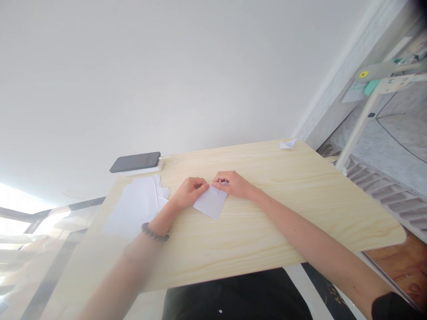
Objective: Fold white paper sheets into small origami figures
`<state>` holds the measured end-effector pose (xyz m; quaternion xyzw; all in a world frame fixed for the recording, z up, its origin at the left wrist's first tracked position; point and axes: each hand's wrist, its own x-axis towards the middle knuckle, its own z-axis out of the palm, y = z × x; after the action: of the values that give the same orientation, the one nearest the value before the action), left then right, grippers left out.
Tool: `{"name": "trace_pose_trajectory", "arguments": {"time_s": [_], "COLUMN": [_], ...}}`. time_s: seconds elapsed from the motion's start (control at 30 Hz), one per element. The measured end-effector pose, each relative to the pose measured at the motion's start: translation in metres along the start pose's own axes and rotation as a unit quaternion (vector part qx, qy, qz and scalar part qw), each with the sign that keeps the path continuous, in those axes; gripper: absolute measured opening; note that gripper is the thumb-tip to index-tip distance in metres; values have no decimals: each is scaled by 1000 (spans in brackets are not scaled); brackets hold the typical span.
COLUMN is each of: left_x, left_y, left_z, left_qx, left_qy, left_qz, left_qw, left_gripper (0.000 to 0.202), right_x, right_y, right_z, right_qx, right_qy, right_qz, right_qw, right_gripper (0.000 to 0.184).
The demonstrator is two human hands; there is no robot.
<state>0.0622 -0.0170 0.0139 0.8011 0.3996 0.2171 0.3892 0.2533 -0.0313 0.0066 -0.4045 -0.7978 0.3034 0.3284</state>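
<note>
A small white piece of paper (211, 205) with a crease near its top lies on the wooden table, between my two hands. My left hand (191, 191) pinches its upper left edge with thumb and index finger; a dark bead bracelet circles that wrist. At the upper right edge, my right hand (231, 183) also has thumb and fingertips closed on the paper. The fingertips of both hands are close together, and they hide part of the far edge.
Left on the table (267, 222) lies a stack of white paper sheets (136, 200). Behind it a phone (136, 162) rests on a white block with a cable. A folded paper scrap (287, 144) sits at the far right corner. A white wall (200, 80) borders the back.
</note>
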Motion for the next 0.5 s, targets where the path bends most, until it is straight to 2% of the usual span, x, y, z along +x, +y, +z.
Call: {"name": "trace_pose_trajectory", "arguments": {"time_s": [0.23, 0.5], "left_x": [4, 1], "left_y": [-6, -5], "left_z": [-2, -1], "left_qx": [25, 5], "left_qy": [-10, -4], "left_qz": [48, 30], "left_qw": [998, 1000], "left_gripper": [25, 30], "right_x": [1, -1], "right_y": [0, 1], "right_z": [-3, -7], "right_qx": [13, 0], "right_qy": [-15, -11], "right_qz": [20, 31], "right_qw": [1000, 999], "right_gripper": [15, 20]}}
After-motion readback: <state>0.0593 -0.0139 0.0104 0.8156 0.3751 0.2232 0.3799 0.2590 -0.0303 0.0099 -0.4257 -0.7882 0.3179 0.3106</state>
